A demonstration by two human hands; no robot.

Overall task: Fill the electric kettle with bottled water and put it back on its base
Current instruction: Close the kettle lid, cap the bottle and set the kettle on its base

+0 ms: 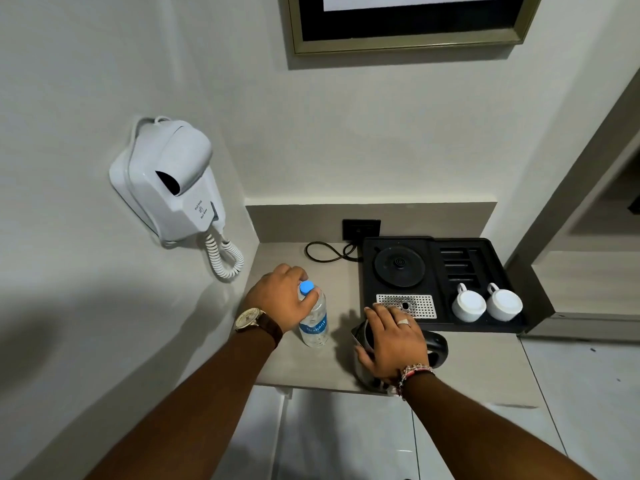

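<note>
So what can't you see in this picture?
- Head view: the kettle's lid and inside, covered by the right hand.
- The bottle's neck, wrapped by the left hand; its label is too small to read in full.
- The picture frame, cut off by the top edge.

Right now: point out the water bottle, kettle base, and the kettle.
water bottle (314, 323): head view, on the blue label band.
kettle base (400, 266): head view, on the centre of the round black disc.
kettle (437, 349): head view, on the black handle.
</note>
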